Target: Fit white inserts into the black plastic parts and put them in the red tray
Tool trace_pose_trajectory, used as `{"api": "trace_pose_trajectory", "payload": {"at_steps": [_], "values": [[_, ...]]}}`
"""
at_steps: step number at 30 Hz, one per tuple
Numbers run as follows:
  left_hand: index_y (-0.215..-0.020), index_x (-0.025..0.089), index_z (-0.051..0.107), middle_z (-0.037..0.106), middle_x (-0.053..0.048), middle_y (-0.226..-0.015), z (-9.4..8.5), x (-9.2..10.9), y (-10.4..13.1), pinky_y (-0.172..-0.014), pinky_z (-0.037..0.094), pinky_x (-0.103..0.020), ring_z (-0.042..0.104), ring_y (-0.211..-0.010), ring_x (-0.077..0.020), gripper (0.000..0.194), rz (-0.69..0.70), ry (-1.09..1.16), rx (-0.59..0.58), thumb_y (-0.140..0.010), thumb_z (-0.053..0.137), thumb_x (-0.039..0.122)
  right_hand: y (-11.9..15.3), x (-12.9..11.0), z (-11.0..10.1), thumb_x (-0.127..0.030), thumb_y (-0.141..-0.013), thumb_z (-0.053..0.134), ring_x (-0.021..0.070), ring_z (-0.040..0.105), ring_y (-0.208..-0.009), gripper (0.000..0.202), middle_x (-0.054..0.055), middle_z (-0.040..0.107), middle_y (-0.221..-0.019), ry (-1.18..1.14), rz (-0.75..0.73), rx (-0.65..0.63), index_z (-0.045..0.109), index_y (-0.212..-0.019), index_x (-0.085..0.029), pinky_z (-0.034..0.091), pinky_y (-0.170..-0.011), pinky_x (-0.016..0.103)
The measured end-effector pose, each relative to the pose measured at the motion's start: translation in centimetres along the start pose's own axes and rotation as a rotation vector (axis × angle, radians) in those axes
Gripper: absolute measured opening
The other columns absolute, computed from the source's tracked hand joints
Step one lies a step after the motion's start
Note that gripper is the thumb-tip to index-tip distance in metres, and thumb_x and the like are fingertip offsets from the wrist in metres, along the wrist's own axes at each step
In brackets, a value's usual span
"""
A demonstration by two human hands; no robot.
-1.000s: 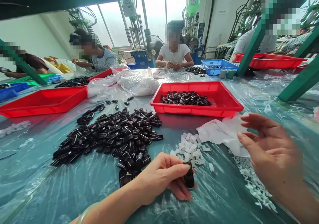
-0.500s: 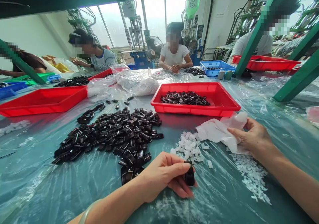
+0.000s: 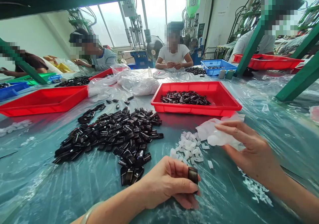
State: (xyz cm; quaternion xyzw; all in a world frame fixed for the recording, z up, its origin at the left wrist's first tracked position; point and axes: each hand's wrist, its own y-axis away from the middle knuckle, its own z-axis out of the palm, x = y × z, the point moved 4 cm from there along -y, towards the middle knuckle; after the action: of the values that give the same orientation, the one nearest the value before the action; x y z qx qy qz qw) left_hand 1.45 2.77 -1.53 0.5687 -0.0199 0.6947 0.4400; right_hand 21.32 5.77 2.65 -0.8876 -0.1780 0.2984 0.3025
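In my left hand (image 3: 171,184), a small glossy black plastic piece (image 3: 192,175) is pinched between thumb and fingers, over the near part of the table. My right hand (image 3: 251,151) has its thumb and fingers closed around a crumpled thin white cloth or sheet (image 3: 208,129). Under and left of that sheet lies a pile of small white translucent pieces (image 3: 188,146). Thin white slivers (image 3: 258,189) are scattered below my right wrist. To the left of my hands spreads a large heap of similar black pieces (image 3: 117,131).
A red tray (image 3: 199,109) partly filled with black pieces stands ahead. Another red tray (image 3: 45,99) is at left, beside crumpled clear plastic bags (image 3: 137,83). Green posts (image 3: 296,79) rise at right. Several co-workers sit around the plastic-covered table.
My right hand has moved left along the white sheet, its fingers now further over it. My left hand has turned the black piece and shifted slightly down and right.
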Motion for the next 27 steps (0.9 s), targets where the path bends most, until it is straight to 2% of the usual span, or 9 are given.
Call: {"api": "trace_pose_trajectory", "payload": {"at_steps": [3, 6, 14, 22, 27], "values": [[-0.081, 0.009, 0.066, 0.063, -0.005, -0.067, 0.1, -0.1, -0.1, -0.046, 0.048, -0.015, 0.062, -0.054, -0.0113, 0.025, -0.006, -0.006, 0.001, -0.062, 0.071, 0.025, 0.8, -2.2, 0.4, -0.004, -0.077, 0.043, 0.0193, 0.056, -0.094, 0.036, 0.005, 0.058, -0.101, 0.009, -0.198, -0.037, 0.057, -0.102, -0.026, 0.037, -0.083, 0.041], [-0.08, 0.009, 0.066, 0.061, -0.004, -0.064, 0.2, -0.2, -0.3, -0.045, 0.048, -0.015, 0.061, -0.051, -0.0103, 0.024, -0.002, -0.013, -0.015, -0.062, 0.071, 0.024, 1.3, -3.2, 0.6, 0.002, -0.078, 0.04, 0.0188, 0.055, -0.098, 0.04, 0.008, 0.055, -0.103, 0.061, -0.324, -0.064, 0.054, -0.105, -0.024, 0.033, -0.088, 0.045], [-0.083, 0.009, 0.067, 0.061, -0.003, -0.061, -0.1, -0.7, -0.4, -0.045, 0.048, -0.016, 0.059, -0.049, -0.0097, 0.026, -0.02, -0.035, -0.039, -0.063, 0.071, 0.026, 1.4, -4.5, 0.2, -0.002, -0.083, 0.04, 0.0146, 0.058, -0.097, 0.034, 0.002, 0.062, -0.094, 0.083, -0.334, 0.0, 0.059, -0.094, -0.027, 0.026, -0.095, 0.042], [-0.08, 0.009, 0.067, 0.061, -0.003, -0.06, -0.1, -1.1, -0.4, -0.046, 0.049, -0.015, 0.059, -0.048, -0.0086, 0.022, -0.015, -0.051, -0.066, -0.066, 0.069, 0.025, 1.8, -5.0, 0.3, -0.007, -0.085, 0.043, 0.0165, 0.057, -0.099, 0.028, 0.003, 0.064, -0.095, 0.121, -0.409, -0.053, 0.061, -0.096, -0.025, 0.024, -0.095, 0.044], [-0.079, 0.009, 0.066, 0.06, -0.002, -0.059, -0.1, -1.1, -0.4, -0.046, 0.049, -0.015, 0.059, -0.048, -0.0082, 0.019, -0.015, -0.052, -0.077, -0.067, 0.068, 0.023, 1.8, -5.1, 0.2, -0.008, -0.085, 0.045, 0.0154, 0.058, -0.097, 0.025, 0.002, 0.064, -0.093, 0.091, -0.408, -0.034, 0.062, -0.092, -0.025, 0.023, -0.096, 0.042]]}}
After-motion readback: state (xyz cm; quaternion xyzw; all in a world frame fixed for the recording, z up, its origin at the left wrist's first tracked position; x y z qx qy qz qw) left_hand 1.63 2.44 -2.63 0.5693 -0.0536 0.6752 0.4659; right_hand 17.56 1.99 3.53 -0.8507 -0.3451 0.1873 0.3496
